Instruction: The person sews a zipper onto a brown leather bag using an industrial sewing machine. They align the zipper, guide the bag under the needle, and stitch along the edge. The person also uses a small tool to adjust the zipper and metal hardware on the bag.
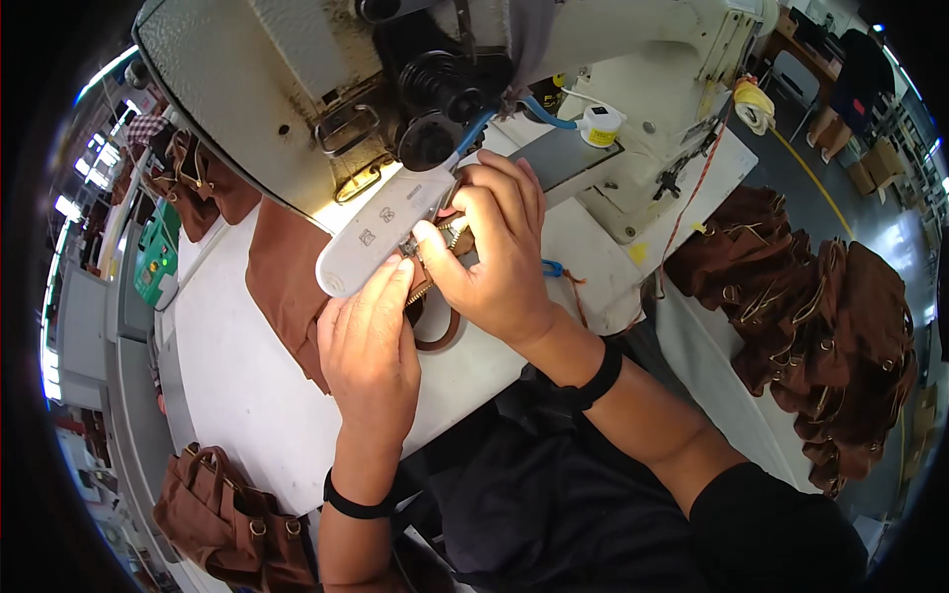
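Note:
Under the head of a sewing machine (267, 109) lies a brown fabric bag (287, 292), its main panel spread to the left. A metal-toothed zip (421, 295) runs along the piece between my hands, and a brown strap loop (452, 334) hangs toward me. My left hand (371, 356) presses its closed fingers on the bag's edge beside the zip. From the other side my right hand (499, 257) pinches the zip edge with thumb and curled fingers. A pale grey guard (381, 237) hides the needle area and part of the work.
Brown bags (791, 326) are heaped at the right, and another bag (232, 519) sits at the lower left. A white bobbin-like container (600, 125) stands on the machine bed. A red cord (692, 203) hangs down the right side. Green control box (156, 257) stands at the left.

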The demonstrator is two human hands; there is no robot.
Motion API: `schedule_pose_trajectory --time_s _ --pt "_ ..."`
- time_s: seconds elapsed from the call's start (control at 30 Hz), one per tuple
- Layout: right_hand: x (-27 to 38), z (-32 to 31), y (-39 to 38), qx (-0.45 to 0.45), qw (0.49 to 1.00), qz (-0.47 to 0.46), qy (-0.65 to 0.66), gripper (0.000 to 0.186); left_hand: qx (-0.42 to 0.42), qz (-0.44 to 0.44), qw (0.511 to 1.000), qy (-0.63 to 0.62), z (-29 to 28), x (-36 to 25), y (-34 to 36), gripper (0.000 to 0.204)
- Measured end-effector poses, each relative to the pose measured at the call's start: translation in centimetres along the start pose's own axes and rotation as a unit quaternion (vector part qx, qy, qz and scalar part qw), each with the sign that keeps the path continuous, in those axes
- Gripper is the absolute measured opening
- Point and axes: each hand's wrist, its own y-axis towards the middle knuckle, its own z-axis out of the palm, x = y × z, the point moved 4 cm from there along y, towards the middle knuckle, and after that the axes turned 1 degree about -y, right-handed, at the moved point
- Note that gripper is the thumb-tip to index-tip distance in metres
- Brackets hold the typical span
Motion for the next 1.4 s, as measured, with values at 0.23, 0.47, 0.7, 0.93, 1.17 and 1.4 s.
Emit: schedule_pose_trajectory --time_s 0.23,0.47,0.7,0.93,1.17,1.4 --pt "0.7 -3.6 -4.0 0.175 0.834 0.376 0.364 0.016 0.007 0.005 1.0 0.029 0.4 -0.3 -0.6 0.05" --pt "1.2 -1.1 -3.6 0.233 0.687 0.478 0.495 0.026 0.022 0.01 0.998 0.066 0.3 -0.5 -0.6 0.05" --pt "1.7 -0.6 -4.6 0.187 0.689 0.499 0.491 0.021 -0.023 0.01 0.999 0.043 -0.1 -0.7 -0.7 0.038" --pt "2.0 -0.9 -4.0 0.151 0.716 0.477 0.486 0.015 -0.04 0.005 0.998 0.039 -0.1 -1.4 -0.7 0.039" --pt "2.5 -0.5 -3.9 0.149 0.75 0.449 0.462 0.013 -0.062 -0.038 0.997 0.008 0.7 -0.4 -0.8 0.041" --pt "2.6 -0.1 -4.2 0.149 0.777 0.429 0.435 0.012 -0.075 -0.053 0.996 -0.015 0.9 0.1 -1.0 0.041"
